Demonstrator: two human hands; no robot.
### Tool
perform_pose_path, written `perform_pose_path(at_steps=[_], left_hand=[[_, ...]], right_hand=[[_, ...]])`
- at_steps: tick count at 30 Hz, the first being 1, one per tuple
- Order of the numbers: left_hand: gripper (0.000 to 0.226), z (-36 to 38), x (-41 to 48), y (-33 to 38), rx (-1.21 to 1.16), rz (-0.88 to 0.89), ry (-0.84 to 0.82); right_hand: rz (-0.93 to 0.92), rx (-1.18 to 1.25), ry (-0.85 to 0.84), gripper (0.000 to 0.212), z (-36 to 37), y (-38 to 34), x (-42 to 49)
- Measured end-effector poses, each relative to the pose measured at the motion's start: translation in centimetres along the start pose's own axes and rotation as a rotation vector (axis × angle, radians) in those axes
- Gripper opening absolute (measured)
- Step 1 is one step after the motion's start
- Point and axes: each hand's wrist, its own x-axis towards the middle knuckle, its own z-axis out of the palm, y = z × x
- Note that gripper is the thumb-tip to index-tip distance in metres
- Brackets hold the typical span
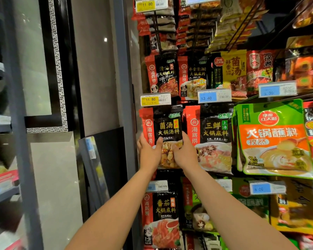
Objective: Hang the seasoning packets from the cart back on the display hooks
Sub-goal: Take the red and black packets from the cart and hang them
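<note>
Both hands, left hand (149, 150) and right hand (185, 152), pinch the lower edges of the black seasoning packet (165, 130), directly below the yellow price tag (154, 99). Hook engagement is hidden; an off-centre push could miss it, dropping the packet.

Two hands, the left hand (149, 152) and right hand (185, 153), hold one black-and-red seasoning packet (163, 130); two yellow price tags (155, 99) and four blue price tags (214, 96) are readable.
</note>
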Motion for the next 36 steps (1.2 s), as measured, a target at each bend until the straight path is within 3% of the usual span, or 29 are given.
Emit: perform_pose_path(at_steps=[11,14,16,17,20,27,30,36], left_hand=[[0.085,-1.1,-3.7,-2.2,-0.001,0.144,-0.079],[0.066,-1.2,-6.6,-2.0,0.126,0.217,0.011],[0.048,-0.9,-8.3,-0.9,0.190,0.152,0.050],[0.039,-0.6,-9.2,0.1,0.173,0.073,0.007],[0.019,1.3,-10.4,3.9,0.079,-0.146,-0.325],[0.006,12.6,-16.9,9.4,0.088,-0.219,-1.042],[0.012,19.0,-22.9,12.1,0.100,-0.140,-1.188],[0.015,29.4,-37.3,19.5,0.125,-0.176,-1.372]], right_hand=[[0.021,0.018,-0.032,0.059,0.3,1.7,-0.9],[0.068,0.006,-0.093,0.051,-0.8,1.3,-1.4],[0.129,0.003,-0.131,0.040,-2.1,1.0,-2.2],[0.166,-0.018,-0.135,0.035,-3.0,1.0,-2.8],[0.233,-0.110,-0.062,0.022,-6.9,1.2,-4.3],[0.667,-0.040,0.080,0.020,-22.7,6.0,-10.7],[0.852,0.026,-0.003,0.020,-32.3,8.7,-14.3],[0.996,-0.146,0.284,0.016,-49.8,13.2,-24.5]])
